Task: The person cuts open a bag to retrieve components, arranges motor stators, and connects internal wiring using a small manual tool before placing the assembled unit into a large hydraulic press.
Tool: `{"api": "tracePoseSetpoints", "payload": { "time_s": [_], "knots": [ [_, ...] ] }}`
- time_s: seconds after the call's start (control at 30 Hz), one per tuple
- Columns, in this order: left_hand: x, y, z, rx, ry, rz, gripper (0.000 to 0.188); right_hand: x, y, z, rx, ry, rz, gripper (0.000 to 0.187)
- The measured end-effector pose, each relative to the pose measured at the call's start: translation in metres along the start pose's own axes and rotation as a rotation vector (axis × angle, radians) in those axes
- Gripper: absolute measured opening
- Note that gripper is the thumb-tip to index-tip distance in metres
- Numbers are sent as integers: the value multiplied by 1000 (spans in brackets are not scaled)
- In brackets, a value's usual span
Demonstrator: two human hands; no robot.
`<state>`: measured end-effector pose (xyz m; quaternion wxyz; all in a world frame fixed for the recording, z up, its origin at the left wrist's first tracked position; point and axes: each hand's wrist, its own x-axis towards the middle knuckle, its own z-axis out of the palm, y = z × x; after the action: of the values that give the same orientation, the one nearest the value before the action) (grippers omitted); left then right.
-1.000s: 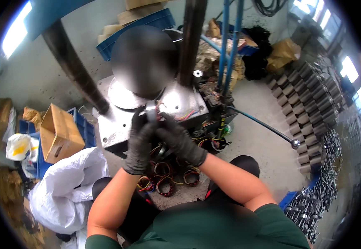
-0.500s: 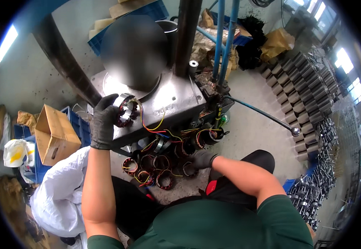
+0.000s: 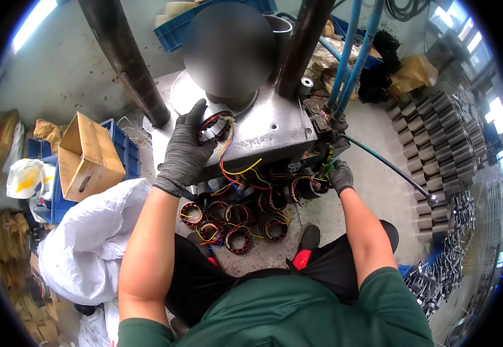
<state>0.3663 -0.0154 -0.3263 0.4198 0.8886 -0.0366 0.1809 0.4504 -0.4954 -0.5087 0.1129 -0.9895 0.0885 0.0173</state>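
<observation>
My left hand [image 3: 186,153], in a dark grey glove, is closed round a wound motor stator [image 3: 214,125] with a bright metal ring and red windings. It holds the stator at the front edge of a steel machine table [image 3: 266,136]. Yellow, red and blue lead wires [image 3: 223,165] hang from the stator. My gloved right hand [image 3: 341,176] is beside a slim tool with a green and yellow handle [image 3: 327,163], right of the table's front. Its fingers are too dark to show whether they grip the tool. Several more wound stators [image 3: 238,240] lie on the floor below.
Two dark pillars [image 3: 125,63] rise from the machine table, and a lever with a ball end [image 3: 432,200] juts right. A cardboard box [image 3: 91,165] and a white sack [image 3: 98,240] are at left. Metal cylinders [image 3: 436,136] are stacked at right.
My right hand has moved from the floor stators up and right to beside the green and yellow tool. My left hand still holds the stator at the table edge. The head view has shifted.
</observation>
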Motion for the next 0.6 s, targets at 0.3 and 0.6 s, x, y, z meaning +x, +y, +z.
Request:
{"api": "tracePoseSetpoints", "payload": {
  "time_s": [0.3, 0.6],
  "knots": [
    [1, -9, 1, -48, 9, -55, 77, 9, 4, 56, -59, -327, 9, 38],
    [-3, -6, -6, -326, -79, -115, 86, -15, -9, 46, -241, -461, -63, 50]
  ]
}}
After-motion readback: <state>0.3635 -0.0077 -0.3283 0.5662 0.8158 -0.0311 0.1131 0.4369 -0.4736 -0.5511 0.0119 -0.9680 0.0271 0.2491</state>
